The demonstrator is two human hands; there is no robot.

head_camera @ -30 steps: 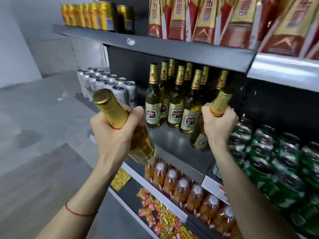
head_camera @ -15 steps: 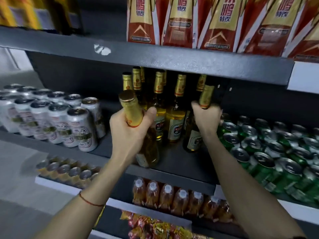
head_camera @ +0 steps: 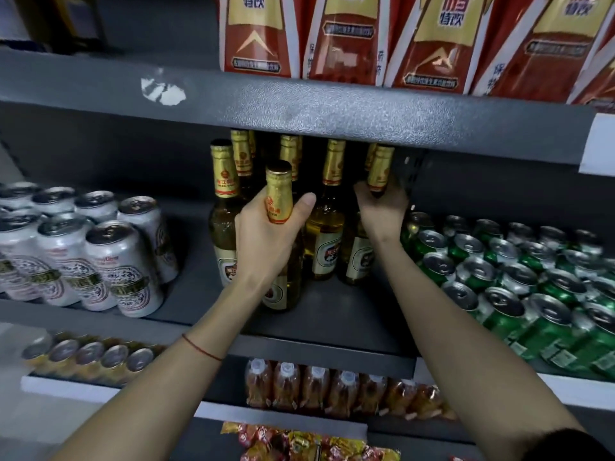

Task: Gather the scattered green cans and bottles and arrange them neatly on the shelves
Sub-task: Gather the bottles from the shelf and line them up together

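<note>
My left hand (head_camera: 266, 241) grips the neck of a gold-foiled beer bottle (head_camera: 279, 191), which stands upright at the front of the middle shelf (head_camera: 332, 314). My right hand (head_camera: 382, 207) is closed around the neck of a second gold-foiled bottle (head_camera: 380, 169) at the right end of the bottle group. Several more such bottles (head_camera: 329, 214) stand behind and between them. A block of green cans (head_camera: 519, 277) fills the same shelf to the right of my right arm.
Silver and white cans (head_camera: 100, 254) stand on the left of the shelf. Red and gold cartons (head_camera: 349, 38) sit on the shelf above, whose front edge (head_camera: 299, 111) hangs low over the bottle tops. Small orange bottles (head_camera: 316, 387) and gold cans (head_camera: 90, 356) line the shelf below.
Both hands have moved the bottles in onto the shelf. The left bottle went from tilted in the air to upright on the shelf. The view has come closer.
</note>
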